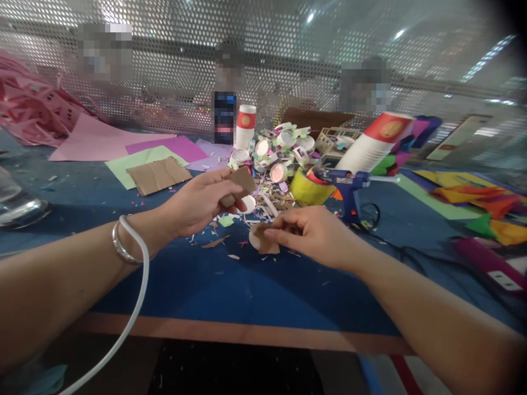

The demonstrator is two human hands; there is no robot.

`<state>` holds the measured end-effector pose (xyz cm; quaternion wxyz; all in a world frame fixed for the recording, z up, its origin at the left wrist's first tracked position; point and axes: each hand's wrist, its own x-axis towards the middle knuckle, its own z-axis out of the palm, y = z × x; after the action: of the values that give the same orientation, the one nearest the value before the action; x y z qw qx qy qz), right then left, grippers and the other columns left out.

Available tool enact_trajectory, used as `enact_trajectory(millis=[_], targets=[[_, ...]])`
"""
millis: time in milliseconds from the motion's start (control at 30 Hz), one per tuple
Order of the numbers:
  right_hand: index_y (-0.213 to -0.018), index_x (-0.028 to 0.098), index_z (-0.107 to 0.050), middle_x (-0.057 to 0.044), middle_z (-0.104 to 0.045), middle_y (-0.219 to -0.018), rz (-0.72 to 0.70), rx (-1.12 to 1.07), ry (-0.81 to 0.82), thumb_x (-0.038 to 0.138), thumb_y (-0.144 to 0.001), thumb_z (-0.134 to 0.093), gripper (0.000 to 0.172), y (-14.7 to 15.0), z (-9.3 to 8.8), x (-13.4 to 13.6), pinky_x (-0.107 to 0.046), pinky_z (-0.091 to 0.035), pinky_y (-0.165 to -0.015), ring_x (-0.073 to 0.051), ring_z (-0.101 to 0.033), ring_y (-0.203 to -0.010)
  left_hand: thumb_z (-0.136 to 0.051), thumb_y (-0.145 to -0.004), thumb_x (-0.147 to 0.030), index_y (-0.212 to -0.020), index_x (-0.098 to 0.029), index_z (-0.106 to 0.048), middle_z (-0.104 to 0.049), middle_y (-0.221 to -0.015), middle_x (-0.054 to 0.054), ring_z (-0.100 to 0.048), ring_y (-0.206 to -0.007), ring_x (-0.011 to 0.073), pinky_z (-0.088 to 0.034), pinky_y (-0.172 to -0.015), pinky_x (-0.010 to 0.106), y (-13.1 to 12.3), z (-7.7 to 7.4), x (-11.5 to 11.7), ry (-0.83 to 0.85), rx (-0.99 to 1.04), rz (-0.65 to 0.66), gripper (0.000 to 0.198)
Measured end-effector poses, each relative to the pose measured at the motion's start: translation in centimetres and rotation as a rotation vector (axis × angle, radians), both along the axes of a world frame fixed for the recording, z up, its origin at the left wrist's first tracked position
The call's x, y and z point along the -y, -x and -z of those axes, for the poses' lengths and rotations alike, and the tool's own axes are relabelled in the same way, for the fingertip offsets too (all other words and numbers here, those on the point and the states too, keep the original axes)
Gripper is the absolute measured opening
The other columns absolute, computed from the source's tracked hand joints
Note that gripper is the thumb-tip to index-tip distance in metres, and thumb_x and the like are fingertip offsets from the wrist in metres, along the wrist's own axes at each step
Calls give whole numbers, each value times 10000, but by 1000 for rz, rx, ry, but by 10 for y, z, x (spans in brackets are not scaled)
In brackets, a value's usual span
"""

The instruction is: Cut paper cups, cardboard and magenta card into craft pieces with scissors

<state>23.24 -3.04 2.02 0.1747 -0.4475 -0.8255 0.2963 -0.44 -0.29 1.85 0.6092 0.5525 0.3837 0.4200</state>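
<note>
My left hand (193,200) pinches a small brown cardboard piece (242,184), raised over the table. Lower and to the right, my right hand (315,236) has its thumb and fingers closed on another cardboard piece (267,244), which has a cut, irregular edge. Beside that piece, partly covered by it, lies a pale round disc (256,235). A second white disc (248,204) sits just under my left fingertips; whether they touch it I cannot tell. Paper and cardboard scraps (225,221) are strewn around both hands.
A blue glue gun (349,189) stands right of a yellow tape roll (312,186), its cord trailing rightward. Behind are a heap of paper pieces (284,145) and stacked paper cups (376,144). A cardboard sheet (158,174) lies left, a glass container (18,200) at the far left.
</note>
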Motion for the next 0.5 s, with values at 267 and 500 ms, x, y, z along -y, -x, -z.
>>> enact_trajectory(millis=[267, 500], targets=[[-1030, 176, -690, -16, -655, -732, 227, -246, -284, 441, -925, -653, 287, 3, -1, 8, -228, -416, -508, -104, -536, -563, -663, -891, -164, -1029, -141, -559, -752, -821, 48, -704, -720, 127, -530, -651, 214, -5, -8, 14, -150, -257, 187, 175], [-912, 173, -669, 16, -598, -673, 80, -317, -143, 377, -937, -644, 207, 10, -1, 12, -207, -399, -464, -85, -526, -518, -662, -883, -184, -908, -134, -598, -741, -807, 36, -731, -755, 154, -602, -680, 257, -12, -5, 20, -127, -213, 327, 85]])
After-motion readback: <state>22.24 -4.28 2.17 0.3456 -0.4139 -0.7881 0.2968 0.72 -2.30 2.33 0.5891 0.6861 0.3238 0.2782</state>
